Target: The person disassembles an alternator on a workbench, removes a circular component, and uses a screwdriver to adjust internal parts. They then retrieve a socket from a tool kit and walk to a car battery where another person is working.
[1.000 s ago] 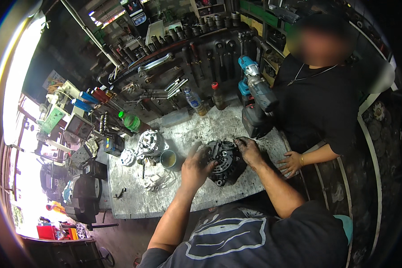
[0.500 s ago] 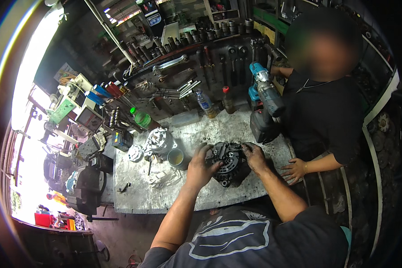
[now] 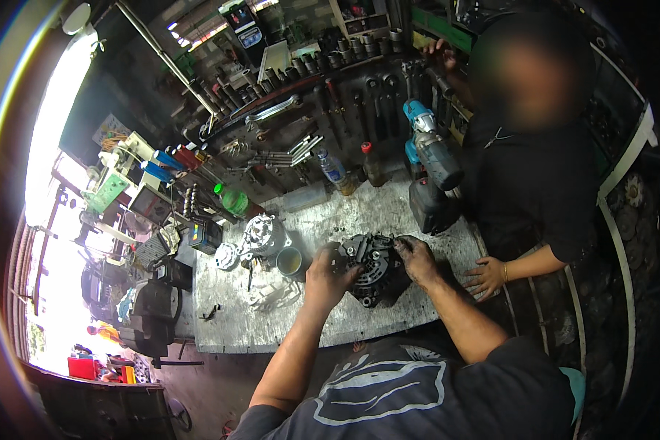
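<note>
**Alternator between two hands at a workbench**

Alternator (image 3: 374,268), black, at the near middle of the bench (image 3: 231,334), slotted face turned upward. Left hand (image 3: 325,273) clamped on its left side, thumb laid over the edge of the face. Right hand (image 3: 418,264) clamped on its right side, fingertips at the far right rim, fingers smudged with grime.

Near the left hand, on its left: cup (image 3: 293,276), with yellowish liquid inside. Just beyond, to the left, silver housing (image 3: 262,236), with round cap (image 3: 226,257) beside it. Nearer, crumpled whitish object (image 3: 274,295), kind not clear; well apart at near left, small dark clip (image 3: 211,313).

Along the far side, left to right: green-capped bottle (image 3: 234,198), tilted; clear tray (image 3: 306,196); blue-labelled bottle (image 3: 332,170); red-capped bottle (image 3: 372,169); teal and grey power tool (image 3: 440,158), upright on a black base. Farther back, spanner (image 3: 273,108) on a dark panel, then row of sockets (image 3: 345,55). At far left, screwdrivers (image 3: 170,158) with blue and red handles.

At right, co-worker (image 3: 528,183) in dark clothing, one palm flat on the right end of the bench, other hand raised at far right.
</note>
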